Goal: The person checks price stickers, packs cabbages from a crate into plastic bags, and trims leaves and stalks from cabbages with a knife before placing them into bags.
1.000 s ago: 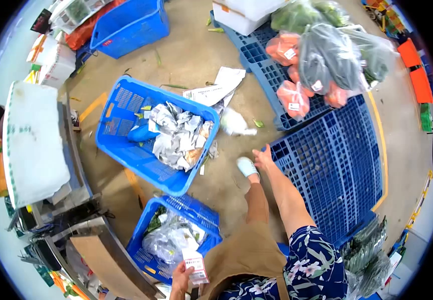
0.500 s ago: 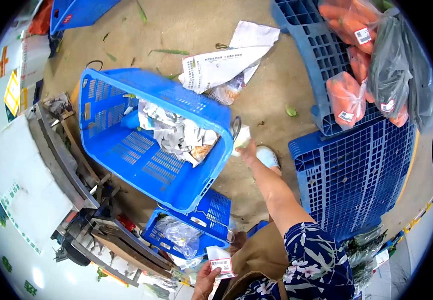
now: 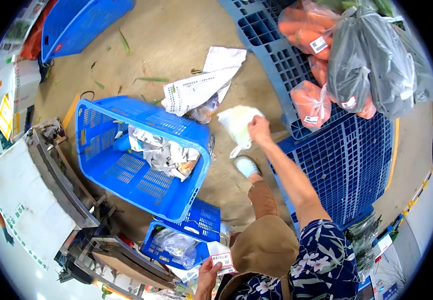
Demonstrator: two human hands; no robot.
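Note:
My right hand is closed on the gathered side of a white plastic bag, with something pale yellow-green showing through it. The bag hangs over the floor, above my shoe. Close to my body, my left hand pinches a white printed label with a red border and a code on it. Left of the bag stands a large blue crate, tilted in view, with crumpled newspaper inside. Near my left hand, a smaller blue crate holds clear plastic wrap.
Blue pallets lie to the right, with bags of carrots and dark bagged produce on one. Printed paper sheets and leaf scraps litter the floor. A metal-framed table stands on the left; another blue crate is beyond.
My right hand has lifted the white bag up and away from beside the large crate, bringing it fully into view. The view has shifted; my left hand still holds the label.

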